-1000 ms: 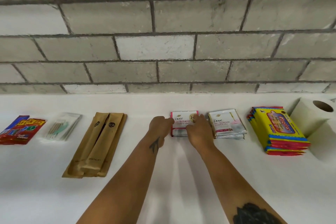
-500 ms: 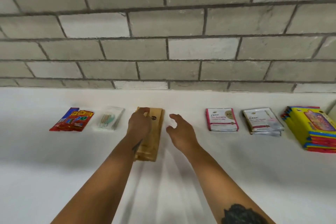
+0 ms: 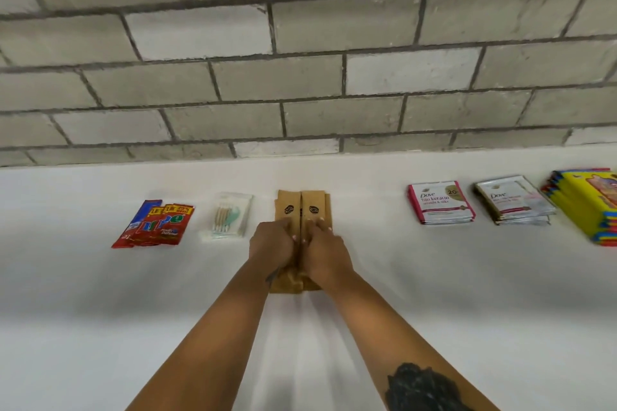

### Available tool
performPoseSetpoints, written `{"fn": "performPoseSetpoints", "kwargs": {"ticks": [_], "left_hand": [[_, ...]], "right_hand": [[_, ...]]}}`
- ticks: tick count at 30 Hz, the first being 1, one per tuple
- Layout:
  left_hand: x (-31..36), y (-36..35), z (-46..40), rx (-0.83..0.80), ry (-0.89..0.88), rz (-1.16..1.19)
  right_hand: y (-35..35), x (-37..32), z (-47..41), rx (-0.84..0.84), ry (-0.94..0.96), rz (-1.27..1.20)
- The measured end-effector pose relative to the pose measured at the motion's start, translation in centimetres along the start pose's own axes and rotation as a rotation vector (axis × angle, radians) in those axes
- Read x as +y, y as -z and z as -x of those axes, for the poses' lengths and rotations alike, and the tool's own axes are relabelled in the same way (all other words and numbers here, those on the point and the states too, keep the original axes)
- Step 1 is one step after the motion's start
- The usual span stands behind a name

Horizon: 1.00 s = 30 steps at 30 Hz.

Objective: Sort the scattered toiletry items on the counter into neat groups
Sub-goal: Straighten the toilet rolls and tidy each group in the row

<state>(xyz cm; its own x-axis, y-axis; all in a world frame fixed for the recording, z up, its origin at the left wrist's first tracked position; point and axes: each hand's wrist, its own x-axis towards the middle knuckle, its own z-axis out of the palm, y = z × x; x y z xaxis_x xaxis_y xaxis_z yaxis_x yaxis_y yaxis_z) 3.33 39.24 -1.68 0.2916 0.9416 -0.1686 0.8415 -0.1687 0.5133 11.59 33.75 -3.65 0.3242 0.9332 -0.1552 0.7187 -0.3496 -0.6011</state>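
Presently: kraft-paper dental-kit sleeves point(image 3: 302, 207), centre of the white desk point(image 3: 434, 294), between the cotton-bud packet and the pink sachets; two lie side by side on top, with an edge of at least one more showing beneath; likely light, thin, creasable, apt to slide on the smooth top; best squared by the long edges. Left hand point(image 3: 271, 248) and right hand point(image 3: 325, 252) lie on the sleeves, fingers curled over them, pressing the pair together. Red toothpaste sachets point(image 3: 152, 223): three or so, fanned. Clear cotton-bud packet point(image 3: 228, 219): one. Pink Dove sachets point(image 3: 440, 202): one stack, count unclear. Silver Dove sachets point(image 3: 514, 202): one stack. Yellow packets point(image 3: 591, 207): one stack, partly cut off.
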Motion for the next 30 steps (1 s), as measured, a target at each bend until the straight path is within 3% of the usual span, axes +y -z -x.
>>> {"fn": "performPoseSetpoints", "kwargs": {"ticks": [18, 30], "left_hand": [[5.3, -5.7, 2.7, -0.051, -0.129, 0.005], [8.8, -7.2, 0.3, -0.070, -0.082, -0.063]], "right_hand": [[4.0, 7.7, 3.4, 0.050, -0.047, -0.045], [6.5, 10.3, 1.1, 0.038, -0.035, -0.023]]}}
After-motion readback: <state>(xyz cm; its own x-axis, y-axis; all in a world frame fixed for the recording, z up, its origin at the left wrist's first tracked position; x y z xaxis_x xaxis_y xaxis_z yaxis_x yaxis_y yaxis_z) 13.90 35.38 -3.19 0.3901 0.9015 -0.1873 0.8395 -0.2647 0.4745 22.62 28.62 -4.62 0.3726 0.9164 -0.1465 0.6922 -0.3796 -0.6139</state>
